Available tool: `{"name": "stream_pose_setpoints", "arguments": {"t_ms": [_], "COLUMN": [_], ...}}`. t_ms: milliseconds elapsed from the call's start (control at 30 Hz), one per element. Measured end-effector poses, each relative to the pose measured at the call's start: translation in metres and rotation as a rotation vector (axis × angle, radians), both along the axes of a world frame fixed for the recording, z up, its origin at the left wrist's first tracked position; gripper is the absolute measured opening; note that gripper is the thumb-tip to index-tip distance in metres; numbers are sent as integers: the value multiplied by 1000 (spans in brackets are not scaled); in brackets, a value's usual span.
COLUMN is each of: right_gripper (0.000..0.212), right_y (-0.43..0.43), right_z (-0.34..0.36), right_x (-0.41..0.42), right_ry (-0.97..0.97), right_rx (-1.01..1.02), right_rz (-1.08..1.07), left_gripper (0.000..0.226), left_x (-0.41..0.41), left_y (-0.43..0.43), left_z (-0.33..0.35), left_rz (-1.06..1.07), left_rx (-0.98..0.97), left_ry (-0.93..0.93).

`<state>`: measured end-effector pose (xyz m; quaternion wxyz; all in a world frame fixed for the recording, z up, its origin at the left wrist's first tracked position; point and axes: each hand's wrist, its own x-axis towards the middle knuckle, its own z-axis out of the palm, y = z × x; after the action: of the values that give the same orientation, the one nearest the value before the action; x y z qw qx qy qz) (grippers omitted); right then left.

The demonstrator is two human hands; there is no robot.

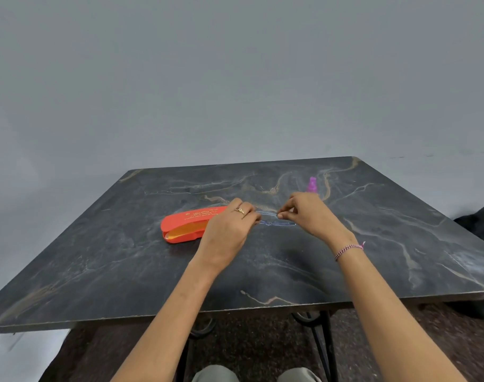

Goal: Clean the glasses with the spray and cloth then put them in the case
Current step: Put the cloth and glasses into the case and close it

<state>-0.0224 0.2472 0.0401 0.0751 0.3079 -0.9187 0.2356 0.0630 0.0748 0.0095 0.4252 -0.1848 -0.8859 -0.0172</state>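
Note:
Clear, blue-tinted glasses [274, 220] lie low over the dark marble table [125, 257] between my two hands. My left hand [229, 227], with a ring on one finger, grips their left end. My right hand [307, 213] pinches a temple arm near the middle with thumb and forefinger. An orange glasses case [185, 226] lies open just left of my left hand, its yellow lining showing. A small purple spray bottle [312, 184] stands upright behind my right hand. No cloth is in sight.
The table's front edge [235, 307] runs close to my knees, with black metal legs below. A dark bag [480, 224] sits on the floor past the right edge. A plain grey wall stands behind the table.

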Motion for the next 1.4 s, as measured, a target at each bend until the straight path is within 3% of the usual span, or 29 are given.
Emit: {"name": "stream_pose_setpoints", "arguments": {"t_ms": [200, 300, 433, 533, 700, 900, 1000, 1167, 1400], "right_gripper": [17, 13, 10, 11, 13, 13, 13, 12, 14], "right_y": [-3, -4, -10, -14, -19, -31, -37, -43, -51], "right_z": [1, 0, -1, -1, 0, -2, -3, -6, -12], "right_x": [2, 3, 4, 4, 6, 10, 11, 12, 12], "right_ry": [-52, -51, -14, 35, 93, 90, 93, 102, 155], "right_rx": [-68, -119, -161, -184, -192, -212, -191, -181, -179], "right_rz": [9, 27, 53, 75, 89, 129, 150, 170, 185], "left_gripper": [9, 20, 14, 17, 17, 53, 66, 55, 37], "left_x": [5, 9, 7, 2, 8, 14, 18, 18, 16], "left_y": [-10, -15, -19, -25, -56, -109, -125, -144, -147], "left_z": [-2, 1, 8, 10, 12, 8, 7, -1, -3], "left_rz": [-8, -3, 85, 191, 273, 373, 357, 253, 233], "left_rx": [16, 179, 423, 493, 614, 551, 627, 866, 966], "left_ry": [-22, -31, -22, -125, -140, -541, -719, -756, -680]}}
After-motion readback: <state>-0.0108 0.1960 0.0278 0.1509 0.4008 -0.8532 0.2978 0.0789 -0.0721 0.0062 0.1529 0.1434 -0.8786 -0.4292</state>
